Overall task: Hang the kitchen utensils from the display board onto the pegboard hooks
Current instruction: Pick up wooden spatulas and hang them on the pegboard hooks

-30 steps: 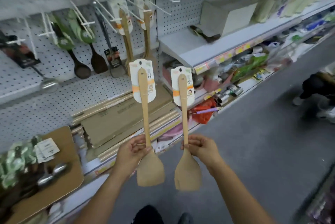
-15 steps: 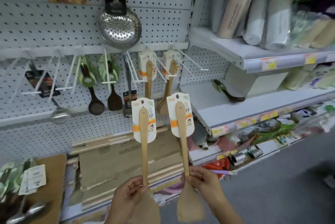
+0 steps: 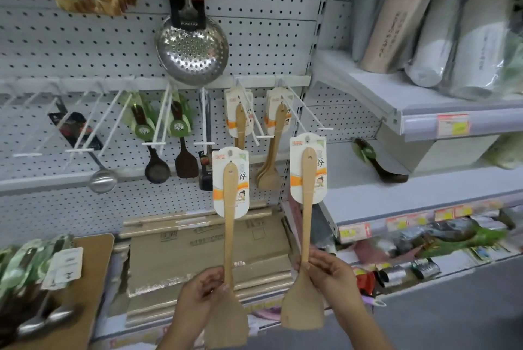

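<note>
The left hand point(image 3: 198, 290) pinches the neck of a pale wooden spatula point(image 3: 228, 236) that has a white-and-orange card on its handle. The right hand point(image 3: 331, 273) pinches a second matching wooden spatula point(image 3: 306, 208) at the same spot. Both spatulas stand upright with their blades down and cards up, side by side but apart, and the right one is held a little higher.

Behind them the white perforated pegboard point(image 3: 85, 46) fills the far left, and grey metal shelves point(image 3: 396, 100) carry wrapped rolls on the far right. Flattened brown cardboard boxes point(image 3: 198, 250) lie below the pegboard. A brown display board point(image 3: 93, 264) at the near left holds blurred utensils in green packaging point(image 3: 17, 267).

A round perforated steel skimmer point(image 3: 192, 52) hangs high on the pegboard. Lower down, more carded wooden spatulas point(image 3: 276, 134) hang on long white wire hooks point(image 3: 304, 110). In this view the second spatula's card sits just under one hook's tip. Dark spoons point(image 3: 157, 168) and a small steel ladle point(image 3: 103, 179) hang further left.
</note>
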A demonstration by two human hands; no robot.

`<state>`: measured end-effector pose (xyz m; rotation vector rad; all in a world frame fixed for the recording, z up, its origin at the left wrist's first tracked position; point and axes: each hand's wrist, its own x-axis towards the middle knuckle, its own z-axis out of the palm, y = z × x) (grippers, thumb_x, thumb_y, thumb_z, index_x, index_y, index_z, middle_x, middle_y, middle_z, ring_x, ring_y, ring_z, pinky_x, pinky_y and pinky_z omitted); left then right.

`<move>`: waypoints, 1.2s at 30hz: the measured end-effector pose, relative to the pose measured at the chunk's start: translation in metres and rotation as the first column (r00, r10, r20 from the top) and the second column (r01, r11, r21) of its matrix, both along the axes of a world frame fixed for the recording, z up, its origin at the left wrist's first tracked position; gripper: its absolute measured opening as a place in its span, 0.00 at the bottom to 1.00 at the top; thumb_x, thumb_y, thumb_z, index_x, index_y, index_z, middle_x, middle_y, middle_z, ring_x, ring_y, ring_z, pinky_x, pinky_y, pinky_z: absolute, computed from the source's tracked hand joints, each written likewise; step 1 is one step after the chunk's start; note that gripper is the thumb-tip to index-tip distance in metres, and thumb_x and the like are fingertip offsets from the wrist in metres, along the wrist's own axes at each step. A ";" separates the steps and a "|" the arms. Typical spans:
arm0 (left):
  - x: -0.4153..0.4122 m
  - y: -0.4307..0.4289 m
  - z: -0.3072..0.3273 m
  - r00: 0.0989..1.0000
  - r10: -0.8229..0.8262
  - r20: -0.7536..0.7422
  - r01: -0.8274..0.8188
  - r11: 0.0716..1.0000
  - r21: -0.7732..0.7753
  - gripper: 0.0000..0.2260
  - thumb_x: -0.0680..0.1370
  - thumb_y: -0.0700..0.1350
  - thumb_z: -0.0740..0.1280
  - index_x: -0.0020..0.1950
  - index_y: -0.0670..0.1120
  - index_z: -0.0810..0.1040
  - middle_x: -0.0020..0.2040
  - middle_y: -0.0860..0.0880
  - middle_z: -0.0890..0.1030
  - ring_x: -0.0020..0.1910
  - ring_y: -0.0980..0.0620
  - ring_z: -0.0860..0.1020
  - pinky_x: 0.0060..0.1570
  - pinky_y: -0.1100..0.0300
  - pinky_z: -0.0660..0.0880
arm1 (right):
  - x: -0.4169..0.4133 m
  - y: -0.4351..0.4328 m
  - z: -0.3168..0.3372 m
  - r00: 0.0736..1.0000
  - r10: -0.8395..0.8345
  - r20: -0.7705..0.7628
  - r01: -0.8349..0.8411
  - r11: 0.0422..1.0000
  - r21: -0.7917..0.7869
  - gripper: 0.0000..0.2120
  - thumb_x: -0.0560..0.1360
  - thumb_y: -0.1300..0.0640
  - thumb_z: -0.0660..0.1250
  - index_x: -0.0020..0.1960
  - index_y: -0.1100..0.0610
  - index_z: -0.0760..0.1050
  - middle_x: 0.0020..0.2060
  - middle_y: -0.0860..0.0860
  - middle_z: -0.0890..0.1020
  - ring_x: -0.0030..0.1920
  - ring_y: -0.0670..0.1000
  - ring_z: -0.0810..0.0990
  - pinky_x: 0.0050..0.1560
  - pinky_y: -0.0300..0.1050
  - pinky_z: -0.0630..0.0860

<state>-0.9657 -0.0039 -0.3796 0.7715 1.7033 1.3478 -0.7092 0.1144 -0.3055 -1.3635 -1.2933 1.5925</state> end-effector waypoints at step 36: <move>0.053 0.018 0.006 0.962 0.269 0.042 -0.270 0.963 0.024 0.15 0.67 0.23 0.72 0.48 0.38 0.83 0.43 0.38 0.85 0.40 0.49 0.85 0.46 0.64 0.80 | -0.083 0.208 -0.009 0.986 0.165 0.005 -0.164 0.982 -0.094 0.05 0.76 0.64 0.70 0.52 0.60 0.83 0.41 0.56 0.87 0.50 0.59 0.86 0.56 0.58 0.81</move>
